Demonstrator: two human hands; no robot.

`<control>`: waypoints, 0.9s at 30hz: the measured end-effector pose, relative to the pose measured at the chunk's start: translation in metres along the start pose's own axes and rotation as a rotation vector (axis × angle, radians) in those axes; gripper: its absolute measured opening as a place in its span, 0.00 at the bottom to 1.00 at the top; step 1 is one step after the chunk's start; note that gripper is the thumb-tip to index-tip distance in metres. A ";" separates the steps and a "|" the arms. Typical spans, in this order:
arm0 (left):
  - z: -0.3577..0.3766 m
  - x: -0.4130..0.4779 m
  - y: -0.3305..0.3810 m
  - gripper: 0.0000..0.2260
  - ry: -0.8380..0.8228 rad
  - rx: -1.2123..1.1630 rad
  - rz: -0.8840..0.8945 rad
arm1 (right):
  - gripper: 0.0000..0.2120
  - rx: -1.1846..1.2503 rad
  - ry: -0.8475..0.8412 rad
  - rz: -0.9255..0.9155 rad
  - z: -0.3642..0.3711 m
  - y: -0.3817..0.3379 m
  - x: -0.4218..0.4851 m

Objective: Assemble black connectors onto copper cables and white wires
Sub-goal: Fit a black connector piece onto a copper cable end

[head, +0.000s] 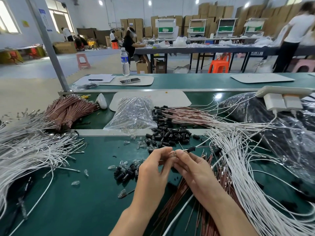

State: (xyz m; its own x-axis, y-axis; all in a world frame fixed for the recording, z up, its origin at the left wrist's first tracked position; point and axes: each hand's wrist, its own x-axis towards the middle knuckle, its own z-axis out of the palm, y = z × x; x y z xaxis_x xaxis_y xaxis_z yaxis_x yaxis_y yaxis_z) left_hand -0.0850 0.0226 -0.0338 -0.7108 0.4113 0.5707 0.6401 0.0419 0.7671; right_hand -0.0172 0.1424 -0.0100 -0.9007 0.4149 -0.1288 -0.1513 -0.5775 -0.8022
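Observation:
My left hand (154, 169) and my right hand (190, 167) meet above the green mat, fingertips together, pinching a small clear glass bulb (172, 153). A black connector (190, 149) on a white wire sticks out to the right from my right fingertips. Loose black connectors (167, 136) lie heaped just beyond my hands, and a smaller heap (126, 172) sits to the left. Copper cables (185, 200) run under my right wrist. White wires (242, 167) fan out on the right, with another mass of white wires (30, 150) on the left.
Finished cables with black connectors (179, 114) lie behind, beside a clear bag of parts (133, 113). A bound bundle of copper cables (68, 109) is at back left. Black bagged stock (272, 116) and a power strip with chargers (281, 97) are on the right. Clear bulbs (119, 165) are scattered on the mat.

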 end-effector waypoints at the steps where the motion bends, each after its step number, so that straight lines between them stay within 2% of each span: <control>1: -0.001 0.000 0.000 0.12 0.000 0.026 0.025 | 0.08 -0.007 0.000 -0.002 0.000 0.000 0.000; 8: -0.007 0.001 0.001 0.10 -0.017 0.069 0.063 | 0.13 -0.035 -0.026 0.008 0.000 0.004 -0.001; 12: -0.008 0.002 0.002 0.05 0.040 0.042 0.055 | 0.24 0.123 0.014 -0.055 -0.001 -0.003 -0.003; 18: -0.007 0.002 0.000 0.06 0.009 0.030 0.022 | 0.13 0.300 0.088 -0.045 -0.006 -0.009 -0.003; 21: -0.008 0.001 0.001 0.06 -0.005 0.038 0.033 | 0.09 0.268 0.102 -0.037 -0.005 -0.008 -0.004; 27: -0.004 -0.001 0.003 0.05 -0.015 0.042 0.029 | 0.10 0.074 0.071 -0.056 -0.001 -0.002 -0.001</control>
State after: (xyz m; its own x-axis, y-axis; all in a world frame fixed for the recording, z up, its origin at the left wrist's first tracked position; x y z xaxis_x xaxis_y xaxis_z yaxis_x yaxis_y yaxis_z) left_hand -0.0837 0.0188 -0.0307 -0.6877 0.4269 0.5872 0.6721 0.0685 0.7373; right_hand -0.0155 0.1432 -0.0088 -0.8592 0.4954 -0.1282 -0.2328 -0.6015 -0.7642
